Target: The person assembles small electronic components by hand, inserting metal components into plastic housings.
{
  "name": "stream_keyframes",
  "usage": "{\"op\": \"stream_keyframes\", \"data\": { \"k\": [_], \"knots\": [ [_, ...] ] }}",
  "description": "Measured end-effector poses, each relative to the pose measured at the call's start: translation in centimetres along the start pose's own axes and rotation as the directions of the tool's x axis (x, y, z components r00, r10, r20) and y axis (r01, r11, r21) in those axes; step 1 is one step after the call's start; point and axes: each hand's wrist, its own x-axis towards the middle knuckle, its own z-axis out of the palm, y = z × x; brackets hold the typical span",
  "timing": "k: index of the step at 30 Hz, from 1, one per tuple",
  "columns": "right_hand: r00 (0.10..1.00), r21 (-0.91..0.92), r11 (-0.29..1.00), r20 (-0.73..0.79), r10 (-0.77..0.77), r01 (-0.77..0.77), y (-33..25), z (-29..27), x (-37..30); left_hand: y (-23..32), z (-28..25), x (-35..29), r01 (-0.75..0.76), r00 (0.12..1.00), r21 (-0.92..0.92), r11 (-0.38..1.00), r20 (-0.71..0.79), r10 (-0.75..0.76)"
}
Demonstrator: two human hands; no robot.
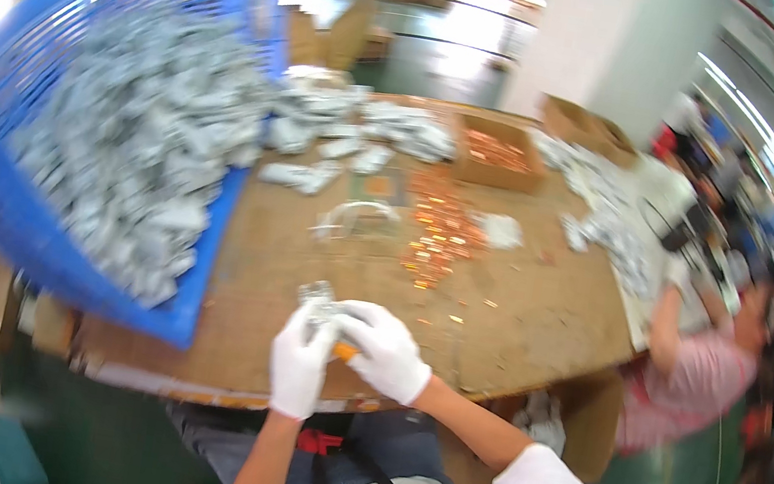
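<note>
Both my hands wear white gloves and meet above the near edge of the table. My left hand (299, 362) is closed around a small pale grey part (318, 298), whose end sticks up past the fingers. My right hand (386, 355) presses its fingertips against the same part from the right. A short orange piece (345, 352) shows under the right fingers; blur hides what it is. Beyond my hands lie a heap of small shiny copper-coloured pieces (439, 235) and a white looped strip (357, 209).
A large blue plastic crate (216, 245) full of pale grey parts (141, 132) stands tilted at left. More grey parts lie along the table's (537, 317) far side. A cardboard box (499, 174) holds copper-coloured pieces. At right, a co-worker in pink (687, 391) sits working.
</note>
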Motion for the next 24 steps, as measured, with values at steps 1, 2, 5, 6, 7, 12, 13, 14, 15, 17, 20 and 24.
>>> {"op": "stream_keyframes", "data": {
  "k": [1, 2, 5, 6, 7, 12, 13, 14, 15, 17, 20, 24],
  "knots": [
    [0.998, 0.102, 0.993, 0.006, 0.055, -0.055, -0.2, 0.0, -0.1, 0.2, 0.2, -0.1, -0.003, 1.0, -0.085, 0.996, 0.023, 0.005],
    [1.0, 0.105, 0.995, 0.007, 0.002, -0.003, 0.1, 0.5, -0.2, -0.1, 0.3, -0.2, -0.003, 0.999, -0.16, 0.987, 0.044, 0.01],
    [1.0, 0.021, 0.999, -0.01, 0.027, -0.027, -0.3, 0.4, -0.9, -0.4, 0.9, -1.1, 0.073, 0.995, -0.327, 0.942, 0.088, -0.046],
    [0.999, -0.004, 1.0, -0.031, 0.013, -0.013, -0.4, 0.2, -1.1, -0.7, 1.1, -1.2, 0.077, 0.993, -0.333, 0.94, 0.105, -0.044],
    [0.999, -0.021, 0.999, -0.041, 0.035, -0.035, -0.4, -0.1, -1.3, -0.9, 1.4, -1.3, 0.08, 0.992, -0.337, 0.938, 0.116, -0.043],
    [0.993, -0.1, 0.994, -0.118, 0.029, -0.041, -0.5, -0.7, -2.5, 0.3, 2.6, -1.4, 0.126, 0.982, -0.348, 0.929, 0.175, -0.068],
    [0.992, -0.098, 0.995, -0.127, 0.022, -0.034, -0.4, -0.8, -2.6, 0.3, 2.7, -1.5, 0.132, 0.983, -0.326, 0.936, 0.167, -0.08],
    [0.991, -0.104, 0.994, -0.132, 0.029, -0.043, -0.4, -0.7, -2.7, 0.1, 2.7, -1.5, 0.139, 0.982, -0.304, 0.942, 0.164, -0.092],
    [0.991, -0.096, 0.994, -0.124, 0.039, -0.051, -0.6, -0.4, -2.7, 0.1, 2.7, -1.5, 0.143, 0.98, -0.304, 0.942, 0.175, -0.093],
    [0.991, -0.082, 0.995, -0.127, 0.045, -0.055, -0.9, 0.0, -2.6, 0.1, 2.5, -1.8, 0.164, 0.984, -0.417, 0.894, 0.139, -0.116],
    [0.987, -0.087, 0.994, -0.157, 0.045, -0.059, -1.1, 0.2, -2.5, -0.6, 2.0, -1.5, 0.13, 0.986, -0.378, 0.917, 0.148, -0.079],
    [0.989, -0.076, 0.996, -0.146, 0.032, -0.044, -1.1, 0.3, -2.4, -0.7, 1.9, -1.6, 0.161, 0.984, -0.409, 0.898, 0.14, -0.113]
  ]
}}
